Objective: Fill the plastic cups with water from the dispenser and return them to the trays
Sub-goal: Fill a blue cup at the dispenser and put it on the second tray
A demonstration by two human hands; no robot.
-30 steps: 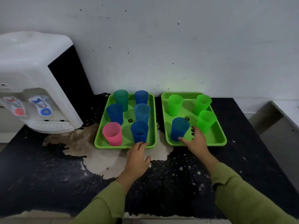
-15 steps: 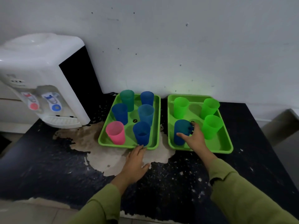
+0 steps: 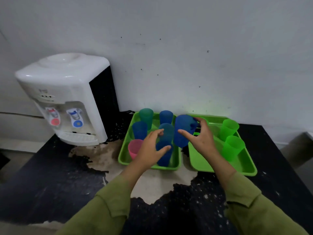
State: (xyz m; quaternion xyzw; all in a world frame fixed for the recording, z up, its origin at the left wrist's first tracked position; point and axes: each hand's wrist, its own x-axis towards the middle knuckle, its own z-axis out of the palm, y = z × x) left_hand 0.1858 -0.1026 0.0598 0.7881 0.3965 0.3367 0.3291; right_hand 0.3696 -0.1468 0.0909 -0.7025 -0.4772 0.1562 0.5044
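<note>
My right hand grips a blue cup and holds it lifted, slightly tilted, above the gap between the two green trays. My left hand hovers over the left tray with its fingers spread, just left of the lifted cup, and holds nothing. The left tray carries several cups: blue ones, a teal one and a pink one. On the right tray I see two green cups; my right hand hides part of that tray. A white water dispenser stands to the left.
The dispenser has a red tap, a blue tap and a drip grid below them. The black counter has a worn pale patch in front of the trays. A white wall rises behind everything.
My right hand has taken the blue cup from the right tray and lifted it up and to the left. My left hand rose from the counter edge to over the left tray.
</note>
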